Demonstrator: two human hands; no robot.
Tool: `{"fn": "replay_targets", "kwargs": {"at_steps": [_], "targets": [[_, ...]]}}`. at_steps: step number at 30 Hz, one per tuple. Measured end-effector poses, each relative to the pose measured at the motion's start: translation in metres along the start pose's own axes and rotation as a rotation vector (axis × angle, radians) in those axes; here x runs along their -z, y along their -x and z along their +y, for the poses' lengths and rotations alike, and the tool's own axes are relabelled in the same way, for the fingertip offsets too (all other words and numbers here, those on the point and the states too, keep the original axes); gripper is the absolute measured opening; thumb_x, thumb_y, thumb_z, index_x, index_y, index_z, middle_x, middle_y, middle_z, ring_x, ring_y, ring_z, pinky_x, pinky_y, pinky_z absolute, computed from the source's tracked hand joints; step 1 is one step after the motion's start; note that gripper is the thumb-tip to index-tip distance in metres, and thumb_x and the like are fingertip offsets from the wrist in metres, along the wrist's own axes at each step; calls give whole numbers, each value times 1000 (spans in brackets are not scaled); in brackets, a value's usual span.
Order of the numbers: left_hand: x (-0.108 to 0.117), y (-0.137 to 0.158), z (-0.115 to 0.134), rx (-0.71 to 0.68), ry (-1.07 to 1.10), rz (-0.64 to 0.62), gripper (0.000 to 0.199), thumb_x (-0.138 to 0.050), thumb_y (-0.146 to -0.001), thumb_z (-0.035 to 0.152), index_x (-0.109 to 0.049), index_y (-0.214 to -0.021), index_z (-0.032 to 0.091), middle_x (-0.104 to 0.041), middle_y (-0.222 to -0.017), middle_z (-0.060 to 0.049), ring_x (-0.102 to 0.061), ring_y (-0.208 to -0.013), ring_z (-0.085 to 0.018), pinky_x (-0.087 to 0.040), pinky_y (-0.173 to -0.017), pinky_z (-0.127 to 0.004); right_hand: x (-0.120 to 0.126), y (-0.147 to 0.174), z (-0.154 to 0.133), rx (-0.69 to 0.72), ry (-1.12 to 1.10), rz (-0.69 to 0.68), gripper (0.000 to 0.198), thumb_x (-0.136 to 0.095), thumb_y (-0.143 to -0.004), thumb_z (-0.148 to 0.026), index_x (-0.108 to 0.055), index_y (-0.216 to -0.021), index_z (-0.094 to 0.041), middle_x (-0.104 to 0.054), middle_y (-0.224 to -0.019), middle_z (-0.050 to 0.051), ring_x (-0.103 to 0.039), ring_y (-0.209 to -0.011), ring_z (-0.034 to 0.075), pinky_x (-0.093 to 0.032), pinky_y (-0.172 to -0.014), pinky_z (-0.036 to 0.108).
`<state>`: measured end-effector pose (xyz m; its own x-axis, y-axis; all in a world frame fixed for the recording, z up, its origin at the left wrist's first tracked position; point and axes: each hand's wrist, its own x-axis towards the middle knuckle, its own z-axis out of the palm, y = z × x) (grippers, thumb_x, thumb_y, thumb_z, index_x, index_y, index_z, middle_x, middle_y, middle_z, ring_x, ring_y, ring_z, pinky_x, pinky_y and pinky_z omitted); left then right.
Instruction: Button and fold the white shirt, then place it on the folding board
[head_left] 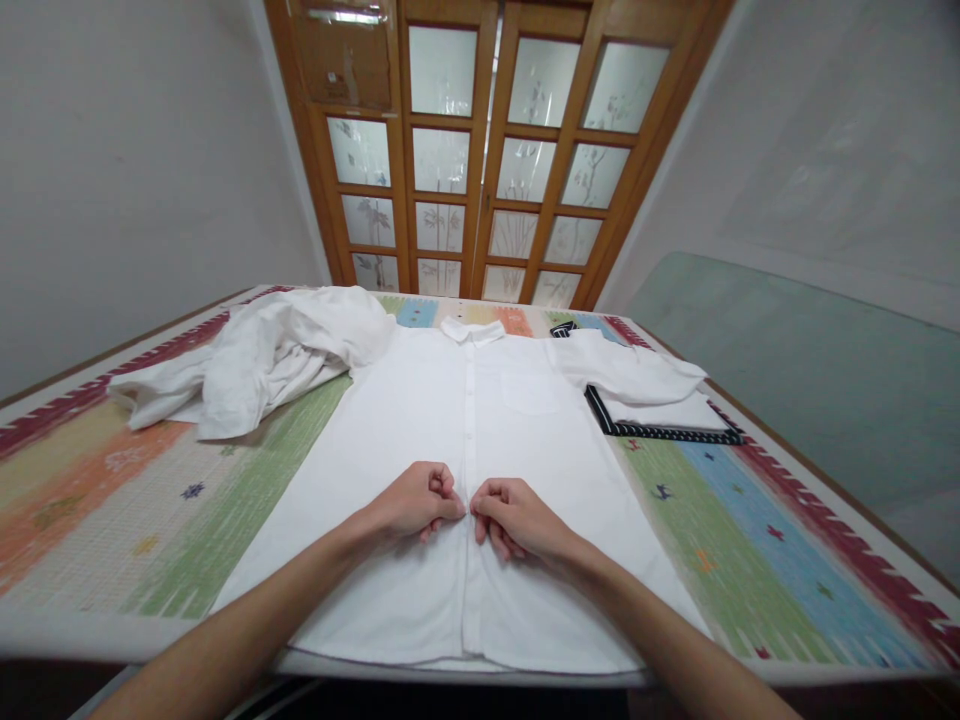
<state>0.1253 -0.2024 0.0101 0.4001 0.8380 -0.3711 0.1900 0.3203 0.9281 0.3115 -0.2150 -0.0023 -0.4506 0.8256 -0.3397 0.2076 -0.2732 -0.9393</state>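
A white button-up shirt (pixel 405 430) lies spread flat, front side up, its collar (pixel 472 332) pointing away from me. My left hand (pixel 424 500) and my right hand (pixel 514 517) meet at the middle of its button placket. Thumb and fingers of each hand are pinched on the shirt's front edges, the fingertips nearly touching. Any button between them is too small or hidden to make out. Above my hands the placket runs straight to the collar; below them its two edges lie close together down to the hem.
Crumpled white clothing (pixel 285 350) lies at the left. Under the shirt's right sleeve (pixel 637 370) is a folded stack with a black patterned cloth (pixel 667 432). A colourful striped cloth (pixel 720 530) covers the table. Wooden glazed doors (pixel 480 150) stand behind.
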Motion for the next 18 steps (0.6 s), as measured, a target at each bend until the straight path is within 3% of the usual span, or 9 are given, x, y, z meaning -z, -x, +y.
{"fn": "replay_targets", "kwargs": {"at_steps": [6,13,18], "targets": [[-1,2,0,-4,-14,14,35,-73,-61,22,-39,-70,21,-56,-53,9,-37,-35,-2,-26,-32,-15,-3,3,-1,21,55,54,8,-56,-70,-23,-55,-76,-18,-66,-58,-4,-45,-30,5,-25,-28,17],[1,2,0,14,-35,33,26,-75,-58,22,-54,-74,18,-51,-46,10,-39,-35,-4,-28,-31,-15,0,3,-5,-5,-41,35,22,-61,-72,-37,-59,-77,-15,-67,-57,-1,-43,-30,5,-22,-30,19],[1,2,1,53,-12,65,25,-76,-54,21,-60,-72,15,-56,-48,7,-43,-36,-5,-30,-33,-16,3,4,-11,-88,-115,-6,25,-58,-71,-38,-61,-78,-14,-66,-55,-1,-41,-28,4,-15,-29,19]]}}
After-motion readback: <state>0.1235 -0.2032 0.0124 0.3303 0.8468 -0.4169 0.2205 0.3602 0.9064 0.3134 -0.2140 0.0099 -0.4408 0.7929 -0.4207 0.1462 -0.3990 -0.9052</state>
